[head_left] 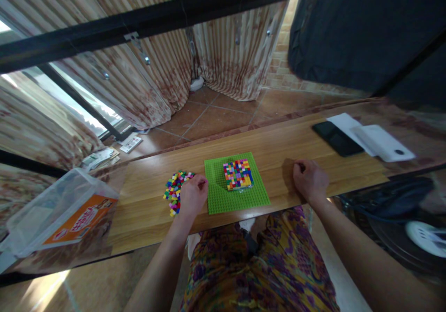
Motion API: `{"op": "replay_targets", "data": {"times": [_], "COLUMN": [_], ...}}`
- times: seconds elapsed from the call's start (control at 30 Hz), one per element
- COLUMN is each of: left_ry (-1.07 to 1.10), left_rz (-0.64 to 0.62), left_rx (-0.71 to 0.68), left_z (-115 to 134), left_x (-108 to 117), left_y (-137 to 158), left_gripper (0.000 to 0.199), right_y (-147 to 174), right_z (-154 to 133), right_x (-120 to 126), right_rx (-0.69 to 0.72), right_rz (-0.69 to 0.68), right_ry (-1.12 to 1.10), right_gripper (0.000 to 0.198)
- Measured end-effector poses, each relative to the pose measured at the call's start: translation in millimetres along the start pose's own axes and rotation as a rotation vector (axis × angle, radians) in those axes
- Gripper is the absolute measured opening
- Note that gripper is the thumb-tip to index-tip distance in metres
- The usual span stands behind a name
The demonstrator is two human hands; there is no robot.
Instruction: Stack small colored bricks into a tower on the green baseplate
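Observation:
A green studded baseplate (215, 198) lies on the wooden table. On it stands a square block of many-coloured toy bricks (238, 174), several layers high at its near side. Left of the plate is a pile of small loose bricks (172, 186) in mixed colours. My left hand (193, 193) is between the pile and the plate's left edge, partly covering the pile. Its fingers are curled together, and whatever they may hold is hidden. My right hand (310, 179) rests on the table right of the plate, loosely closed in a fist with nothing showing in it.
A clear plastic tub (66, 209) with an orange label stands at the table's left end. A black phone (337, 138) and a white box-like object (385, 143) lie at the right. Beyond the table's far edge hang striped curtains (149, 75) above a tiled floor.

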State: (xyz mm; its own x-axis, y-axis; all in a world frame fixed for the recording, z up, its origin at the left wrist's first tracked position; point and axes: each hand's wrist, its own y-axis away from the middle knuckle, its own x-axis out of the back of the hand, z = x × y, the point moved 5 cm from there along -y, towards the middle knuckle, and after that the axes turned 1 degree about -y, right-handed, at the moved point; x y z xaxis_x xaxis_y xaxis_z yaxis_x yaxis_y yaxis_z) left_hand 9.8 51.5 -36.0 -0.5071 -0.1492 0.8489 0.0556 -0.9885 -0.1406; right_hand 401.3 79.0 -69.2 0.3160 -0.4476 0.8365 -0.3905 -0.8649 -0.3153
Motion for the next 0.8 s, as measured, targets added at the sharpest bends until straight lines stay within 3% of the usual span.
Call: {"op": "replay_targets", "data": {"times": [0.47,0.8], "left_ry": [0.120,0.184], "left_rz": [0.011,0.052], "left_rx": [-0.006,-0.024], "left_z": [7.4,26.3], "left_x": [4.9,17.0], "left_y": [-3.7,-7.0], "left_gripper": [0.014,0.013], "right_y": [1.1,0.9], "right_z": [-1.3,-0.8], "right_x": [1.5,0.6], "right_rx": [-0.003,-0.013], "right_rz": [0.026,0.001], "right_ry": [0.018,0.004], "right_gripper": [0.034,0.033]}}
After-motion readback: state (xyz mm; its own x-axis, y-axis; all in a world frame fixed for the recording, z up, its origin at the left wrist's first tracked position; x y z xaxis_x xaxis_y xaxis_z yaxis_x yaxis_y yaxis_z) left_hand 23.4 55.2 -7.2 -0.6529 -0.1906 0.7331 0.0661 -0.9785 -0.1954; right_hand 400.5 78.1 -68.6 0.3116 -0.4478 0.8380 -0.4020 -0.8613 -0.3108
